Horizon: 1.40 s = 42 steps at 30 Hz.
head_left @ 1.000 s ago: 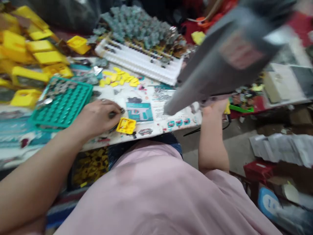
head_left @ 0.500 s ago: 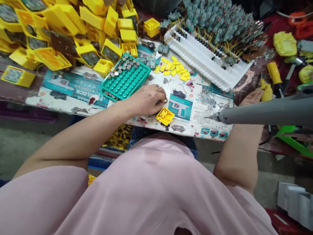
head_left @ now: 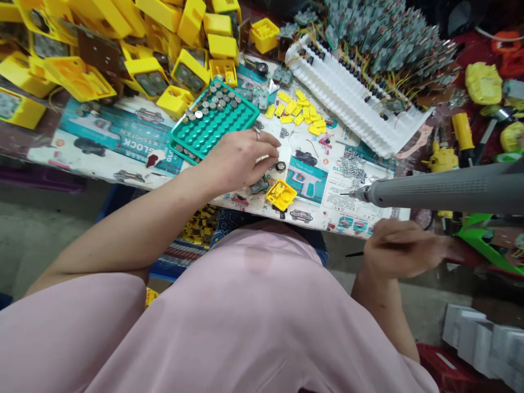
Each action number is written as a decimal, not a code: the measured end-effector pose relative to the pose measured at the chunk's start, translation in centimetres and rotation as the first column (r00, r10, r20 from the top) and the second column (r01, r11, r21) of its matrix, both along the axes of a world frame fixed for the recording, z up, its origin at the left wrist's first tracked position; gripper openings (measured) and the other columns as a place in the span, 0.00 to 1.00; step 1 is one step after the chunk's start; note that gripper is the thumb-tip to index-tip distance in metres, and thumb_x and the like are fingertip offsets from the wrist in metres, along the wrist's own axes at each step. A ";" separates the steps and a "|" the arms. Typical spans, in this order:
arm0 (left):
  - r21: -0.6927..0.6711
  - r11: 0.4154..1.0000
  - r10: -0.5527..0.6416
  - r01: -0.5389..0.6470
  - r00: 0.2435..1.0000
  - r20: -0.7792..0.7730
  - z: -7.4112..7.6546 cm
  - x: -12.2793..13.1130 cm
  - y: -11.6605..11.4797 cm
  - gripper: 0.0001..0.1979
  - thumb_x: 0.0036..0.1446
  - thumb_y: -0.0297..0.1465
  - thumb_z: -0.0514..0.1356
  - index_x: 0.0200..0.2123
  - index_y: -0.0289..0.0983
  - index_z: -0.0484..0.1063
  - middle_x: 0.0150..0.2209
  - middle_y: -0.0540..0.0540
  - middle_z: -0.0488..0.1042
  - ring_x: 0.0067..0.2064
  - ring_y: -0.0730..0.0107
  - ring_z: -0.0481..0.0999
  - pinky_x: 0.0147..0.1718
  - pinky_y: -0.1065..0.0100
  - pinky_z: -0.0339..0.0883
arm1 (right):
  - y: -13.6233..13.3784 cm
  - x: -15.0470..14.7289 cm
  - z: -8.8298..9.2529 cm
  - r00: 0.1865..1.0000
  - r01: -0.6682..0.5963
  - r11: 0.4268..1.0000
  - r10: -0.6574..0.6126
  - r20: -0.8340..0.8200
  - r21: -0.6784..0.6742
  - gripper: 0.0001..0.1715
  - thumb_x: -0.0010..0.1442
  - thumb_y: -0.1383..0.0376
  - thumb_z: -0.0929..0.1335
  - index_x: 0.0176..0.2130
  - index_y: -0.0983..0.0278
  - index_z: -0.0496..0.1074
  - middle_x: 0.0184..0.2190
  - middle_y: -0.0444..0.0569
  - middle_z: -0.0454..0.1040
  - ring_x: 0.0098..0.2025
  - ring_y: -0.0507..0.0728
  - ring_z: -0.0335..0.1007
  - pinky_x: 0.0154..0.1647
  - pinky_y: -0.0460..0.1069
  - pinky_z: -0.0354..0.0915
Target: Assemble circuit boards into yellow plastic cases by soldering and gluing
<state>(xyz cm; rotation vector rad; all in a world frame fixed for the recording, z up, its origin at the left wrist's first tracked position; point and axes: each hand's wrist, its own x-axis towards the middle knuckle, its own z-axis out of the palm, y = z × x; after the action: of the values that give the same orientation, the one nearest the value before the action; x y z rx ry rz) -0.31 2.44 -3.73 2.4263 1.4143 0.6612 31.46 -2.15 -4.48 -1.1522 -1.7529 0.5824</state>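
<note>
Right hand has dropped below the screwdriver, curled, its hold unclear; left hand, fingers slightly parted, could carelessly brush the yellow casing off the counter's near edge.

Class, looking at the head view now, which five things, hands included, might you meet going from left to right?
Left hand, yellow case, metal bits, right hand, green part.

Table under printed sheets — yellow case; green tray.
</note>
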 end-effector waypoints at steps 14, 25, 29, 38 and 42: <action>0.127 0.983 0.158 -0.132 0.961 -0.227 -1.1 -0.9 -7.2 0.17 0.61 0.36 0.60 0.49 0.31 0.74 0.47 0.38 0.80 0.45 0.53 0.81 0.35 0.61 0.76 | -0.1 -8.6 -1.8 0.823 -0.297 0.955 0.241 0.515 0.028 0.36 0.61 0.55 0.71 0.64 0.60 0.60 0.52 0.56 0.76 0.53 0.63 0.73 0.54 0.60 0.71; 0.223 0.969 0.116 -0.111 0.993 -0.009 -2.2 -1.1 -6.4 0.10 0.66 0.31 0.56 0.44 0.36 0.76 0.43 0.44 0.82 0.45 0.65 0.81 0.46 0.64 0.76 | -0.3 -8.4 -1.8 0.802 -0.291 0.956 0.222 0.555 0.037 0.20 0.63 0.57 0.70 0.53 0.59 0.70 0.49 0.53 0.78 0.49 0.61 0.74 0.48 0.57 0.69; 0.311 0.947 0.087 -0.080 0.996 -0.009 -2.4 -1.1 -6.1 0.09 0.66 0.30 0.57 0.39 0.37 0.77 0.38 0.46 0.82 0.41 0.67 0.81 0.41 0.65 0.76 | -0.2 -8.5 -2.0 0.799 -0.302 0.952 0.226 0.557 0.045 0.18 0.63 0.57 0.70 0.51 0.59 0.71 0.49 0.54 0.78 0.48 0.60 0.74 0.47 0.57 0.69; 0.221 0.973 0.052 -0.071 0.994 0.092 -2.9 -1.3 -5.8 0.09 0.66 0.30 0.56 0.38 0.37 0.77 0.36 0.45 0.81 0.40 0.66 0.80 0.43 0.63 0.75 | 0.0 -8.2 -1.5 0.831 -0.310 0.950 0.285 0.477 -0.028 0.23 0.62 0.52 0.70 0.53 0.59 0.72 0.51 0.55 0.77 0.52 0.62 0.74 0.51 0.59 0.71; 0.148 0.985 0.079 -0.095 0.991 0.106 -3.4 -1.2 -6.5 0.11 0.67 0.32 0.55 0.43 0.36 0.76 0.42 0.43 0.81 0.46 0.65 0.80 0.47 0.63 0.75 | 1.3 -8.4 -0.3 0.873 -0.287 0.957 0.277 0.402 -0.036 0.16 0.67 0.59 0.66 0.53 0.59 0.72 0.50 0.53 0.78 0.53 0.58 0.75 0.53 0.55 0.73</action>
<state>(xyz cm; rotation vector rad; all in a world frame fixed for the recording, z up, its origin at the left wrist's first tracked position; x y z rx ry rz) -1.53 -4.09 -7.11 2.4168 1.4867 0.9297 23.05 -0.85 -4.74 -1.0571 -2.3054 0.5157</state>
